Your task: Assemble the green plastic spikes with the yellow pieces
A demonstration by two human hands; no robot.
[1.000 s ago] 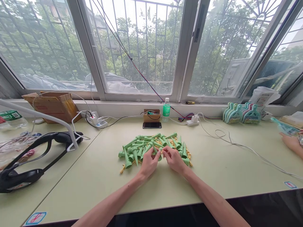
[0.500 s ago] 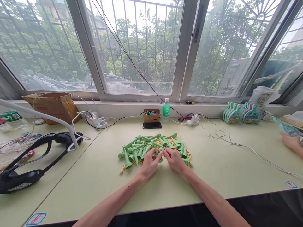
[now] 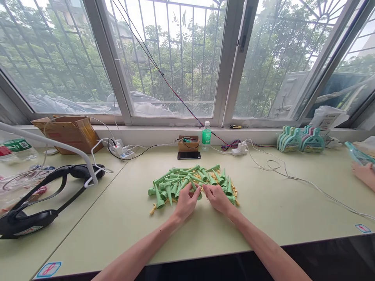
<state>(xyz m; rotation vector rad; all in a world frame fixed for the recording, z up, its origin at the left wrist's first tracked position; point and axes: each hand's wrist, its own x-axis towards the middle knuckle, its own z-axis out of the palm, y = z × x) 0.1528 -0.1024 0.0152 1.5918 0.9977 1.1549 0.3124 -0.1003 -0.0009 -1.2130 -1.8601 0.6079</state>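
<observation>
My left hand (image 3: 185, 203) is closed around a green plastic watering spike (image 3: 193, 187), its pointed end tilted up and away and its wide end low by the fingertips. Close to its right, my right hand (image 3: 218, 200) pinches thumb and fingers together; whatever is in them is too small to make out. A narrow gap separates the two hands' fingertips. Just beyond them spreads a heap of similar green spikes (image 3: 167, 190), ribbed caps and cones pointing many ways. Small yellow pieces (image 3: 234, 191) show at the heap's right edge and under it.
Behind the heap are a phone (image 3: 189, 155), a small cardboard box (image 3: 184, 146) and a green-labelled bottle (image 3: 206, 136). A black headset (image 3: 55, 195) lies left. White cables (image 3: 293, 177) and teal clip-like items (image 3: 312, 141) are right. Another person's hand (image 3: 365, 173) holds a bag (image 3: 359, 154) there.
My right fingertips have drawn slightly away from the left ones. The view has shifted a little. The other person's hand at the far right has moved slightly.
</observation>
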